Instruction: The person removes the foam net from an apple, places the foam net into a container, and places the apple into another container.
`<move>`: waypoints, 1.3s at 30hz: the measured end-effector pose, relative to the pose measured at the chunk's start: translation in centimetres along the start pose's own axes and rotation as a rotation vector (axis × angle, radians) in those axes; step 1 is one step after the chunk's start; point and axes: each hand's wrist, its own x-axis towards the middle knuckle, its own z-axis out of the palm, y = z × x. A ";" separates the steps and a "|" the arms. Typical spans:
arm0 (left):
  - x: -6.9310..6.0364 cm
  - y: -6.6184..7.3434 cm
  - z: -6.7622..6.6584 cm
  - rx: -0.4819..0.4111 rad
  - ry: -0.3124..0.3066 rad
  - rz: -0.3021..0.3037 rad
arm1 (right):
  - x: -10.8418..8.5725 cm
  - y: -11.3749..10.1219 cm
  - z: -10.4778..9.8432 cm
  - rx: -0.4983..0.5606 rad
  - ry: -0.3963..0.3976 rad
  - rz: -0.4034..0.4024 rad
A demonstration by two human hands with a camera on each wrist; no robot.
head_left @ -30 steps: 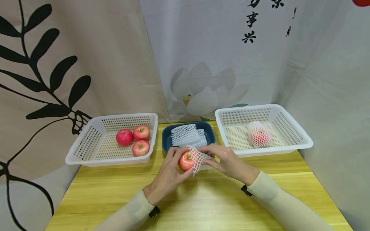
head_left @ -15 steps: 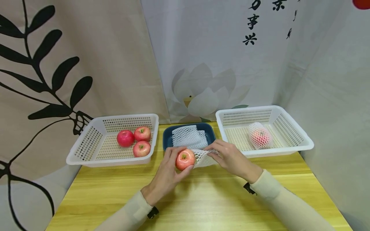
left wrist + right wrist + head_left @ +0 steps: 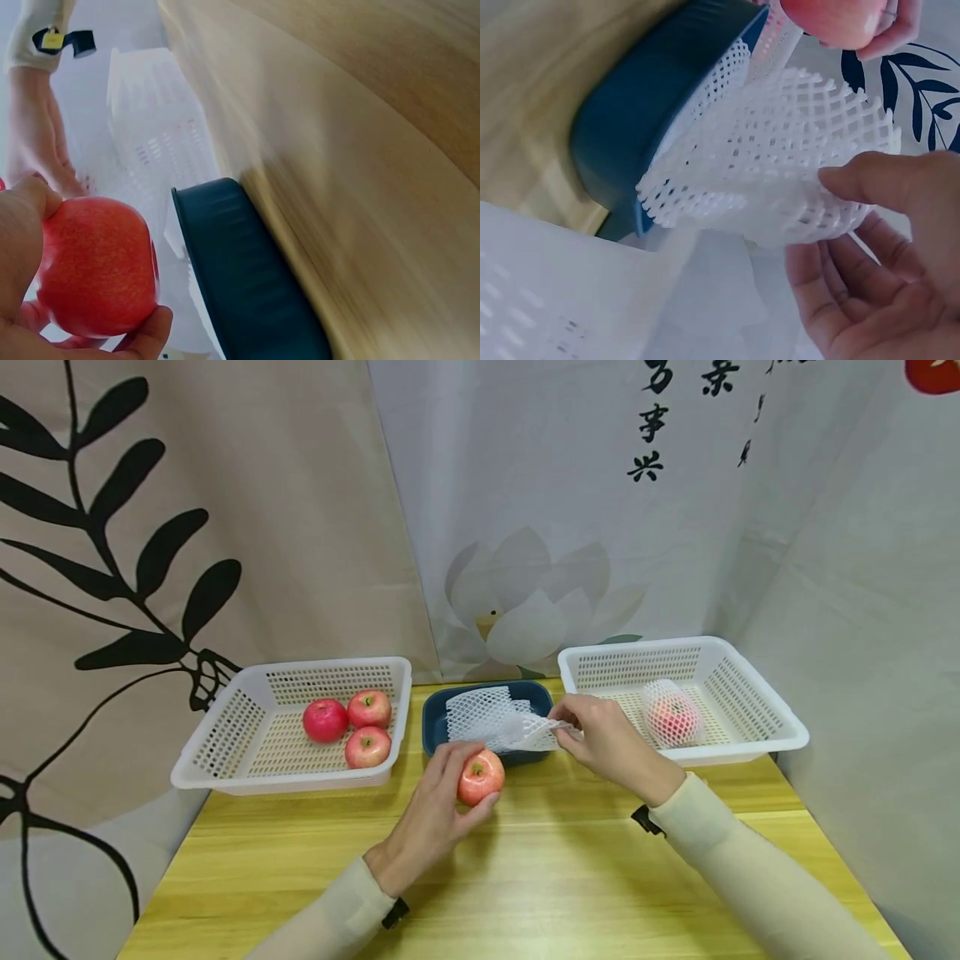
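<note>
My left hand [image 3: 426,814] holds a red apple [image 3: 481,777] above the table, thumb and fingers round its sides; in the left wrist view the bare apple [image 3: 101,266] fills the grip. Between thumb and fingers my right hand [image 3: 607,739] pinches a white foam fruit net [image 3: 772,157]. That net hangs over the front of a dark blue tray [image 3: 433,718], apart from the apple. More white foam nets [image 3: 476,710] lie in the tray, partly hidden by the held one.
On the left stands a white basket [image 3: 217,768] with three bare apples [image 3: 367,747]. A second white basket [image 3: 765,739] on the right holds one netted apple [image 3: 672,714]. The wooden table [image 3: 525,893] stretches in front, and a printed curtain [image 3: 300,510] hangs behind.
The net was partly over the apple a second ago. My right hand has drawn it off to the right and lifted it toward the tray. The left hand has stayed nearly in place.
</note>
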 end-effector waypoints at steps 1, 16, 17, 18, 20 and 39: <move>0.0 0.0 0.0 0.005 -0.002 0.005 | 0.3 0.0 -0.1 0.000 -0.006 0.008; -0.4 0.3 -0.1 0.057 -0.053 0.099 | 5.9 0.2 0.6 -0.076 -0.051 0.090; -0.4 0.3 -0.1 0.055 -0.058 0.097 | 6.3 0.2 0.8 -0.084 -0.052 0.098; -0.4 0.4 -0.1 0.056 -0.065 0.094 | 6.7 0.3 1.0 -0.089 -0.054 0.110; -0.4 0.4 0.0 0.056 -0.071 0.093 | 7.4 0.4 1.3 -0.096 -0.058 0.139; -0.8 0.4 0.0 0.035 -0.088 0.090 | 9.5 1.9 7.2 -0.170 -0.198 0.220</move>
